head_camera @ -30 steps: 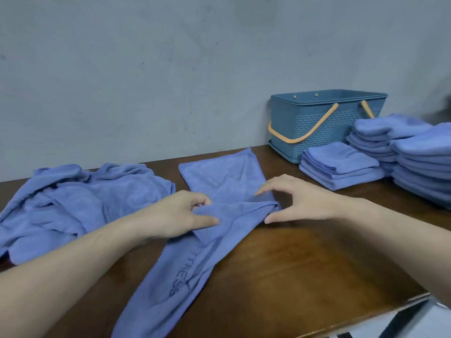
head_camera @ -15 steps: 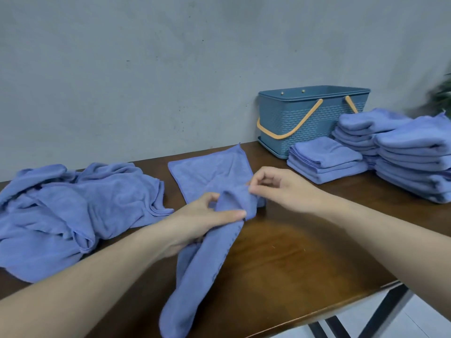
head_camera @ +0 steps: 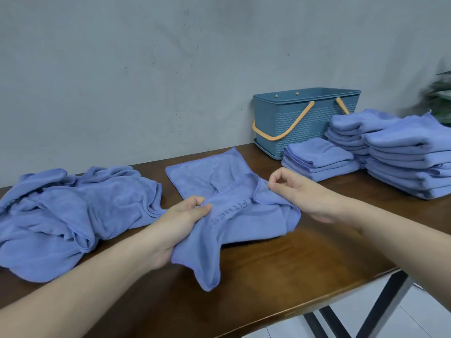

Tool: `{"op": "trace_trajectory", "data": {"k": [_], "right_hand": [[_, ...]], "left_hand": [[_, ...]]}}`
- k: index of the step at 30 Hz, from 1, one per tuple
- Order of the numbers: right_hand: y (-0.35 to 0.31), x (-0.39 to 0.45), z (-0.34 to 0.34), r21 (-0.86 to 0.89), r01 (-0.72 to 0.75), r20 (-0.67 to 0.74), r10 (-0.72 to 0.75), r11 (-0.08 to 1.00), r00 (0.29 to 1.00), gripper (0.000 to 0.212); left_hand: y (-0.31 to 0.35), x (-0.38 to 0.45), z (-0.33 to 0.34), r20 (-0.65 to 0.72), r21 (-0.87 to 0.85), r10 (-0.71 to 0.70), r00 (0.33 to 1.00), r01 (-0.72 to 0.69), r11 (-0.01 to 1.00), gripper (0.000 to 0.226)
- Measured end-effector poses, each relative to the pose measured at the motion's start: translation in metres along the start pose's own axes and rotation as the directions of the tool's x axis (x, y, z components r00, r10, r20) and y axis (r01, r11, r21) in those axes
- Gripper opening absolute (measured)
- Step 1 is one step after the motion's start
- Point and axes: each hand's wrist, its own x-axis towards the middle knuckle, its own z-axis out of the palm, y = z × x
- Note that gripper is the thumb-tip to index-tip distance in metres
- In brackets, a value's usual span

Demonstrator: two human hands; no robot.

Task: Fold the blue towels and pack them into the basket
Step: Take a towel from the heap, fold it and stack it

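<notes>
A blue towel [head_camera: 219, 181] lies partly folded on the middle of the brown table [head_camera: 280, 269]. My left hand [head_camera: 178, 223] grips its bunched near edge, and a loose end hangs down below that hand. My right hand [head_camera: 300, 191] pinches the towel's folded right edge between thumb and fingers. The blue basket [head_camera: 302, 123] with orange handles stands at the back right against the wall. Its inside is hidden.
A heap of unfolded blue towels [head_camera: 68, 215] covers the left of the table. Folded towel stacks sit in front of the basket [head_camera: 317, 159] and at the far right [head_camera: 410, 154]. The table's front edge runs diagonally at lower right, with black legs below.
Both hands have drawn the towel's near part up and spread it sideways over the far part. The left hand moved left and nearer, the right hand moved right.
</notes>
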Motion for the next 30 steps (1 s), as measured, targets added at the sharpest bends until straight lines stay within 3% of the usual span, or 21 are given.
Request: {"op": "trace_trajectory", "data": {"k": [4,8,13,15,18,23,26,30], "right_hand": [[-0.001,-0.01,-0.001,0.009,-0.057,0.02,0.057,0.998,0.998,0.019],[0.0,-0.017,-0.007,-0.069,-0.128,0.079,0.134,0.989,0.988,0.012],[0.002,-0.018,-0.017,-0.1,-0.224,0.087,0.233,0.97,0.969,0.013],[0.005,-0.013,-0.019,-0.126,-0.22,0.024,0.224,0.967,0.974,0.014],[0.006,0.001,-0.02,-0.209,-0.19,-0.075,0.178,0.959,0.981,0.018],[-0.002,0.041,-0.014,-0.279,-0.111,-0.188,0.059,0.954,0.98,0.014],[-0.002,0.073,-0.007,-0.294,-0.089,-0.233,0.019,0.952,0.972,0.011],[0.012,0.106,0.001,-0.398,-0.129,-0.271,0.017,0.908,0.962,0.012]], "left_hand": [[0.004,-0.004,-0.003,0.055,0.001,-0.072,0.996,0.072,0.997,0.024],[0.009,-0.011,-0.012,0.185,0.315,-0.118,0.976,0.055,0.947,0.047],[0.011,-0.011,-0.03,0.296,0.5,-0.205,0.933,0.031,0.865,0.018],[0.013,-0.004,-0.038,0.2,0.452,-0.191,0.961,0.083,0.888,0.014],[0.018,0.014,-0.047,0.007,0.218,-0.131,0.991,0.126,0.968,0.013],[0.026,0.061,-0.046,-0.261,-0.106,0.123,0.957,-0.155,0.982,0.006],[0.023,0.097,-0.045,-0.391,-0.097,0.172,0.904,-0.227,0.969,0.001],[0.0,0.13,-0.044,-0.416,0.065,0.163,0.895,-0.149,0.987,0.01]]}}
